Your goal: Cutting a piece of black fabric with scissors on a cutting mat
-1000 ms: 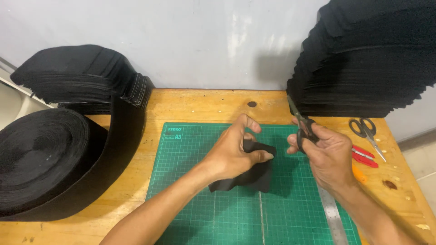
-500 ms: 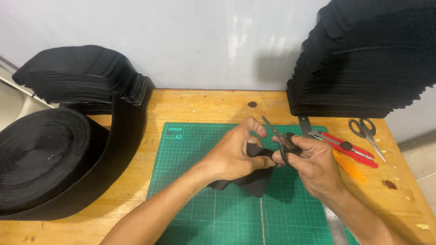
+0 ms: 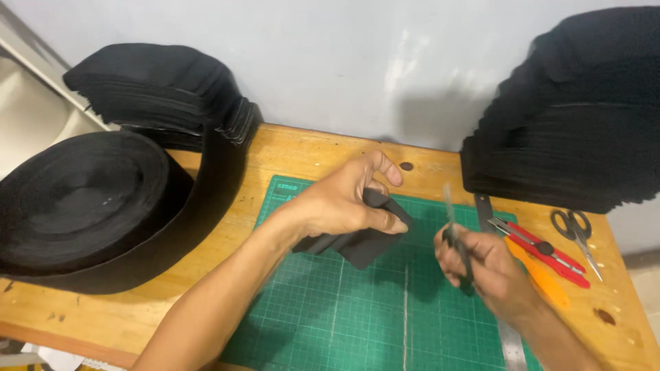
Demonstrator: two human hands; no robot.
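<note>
Both forearms bare, no sleeves; left hand and right hand ungloved.

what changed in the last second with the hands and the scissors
The right hand carried the small scissors from up near the fabric stack, in to the black fabric piece, then drew back right. The left hand kept its grip on that piece. The fabric roll and red snips stayed put.

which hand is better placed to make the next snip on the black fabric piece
Probably the right hand: it already holds the small scissors, raised just right of the black fabric piece above the green cutting mat. The left hand is taken up gripping the fabric, so it suits steadying.
</note>
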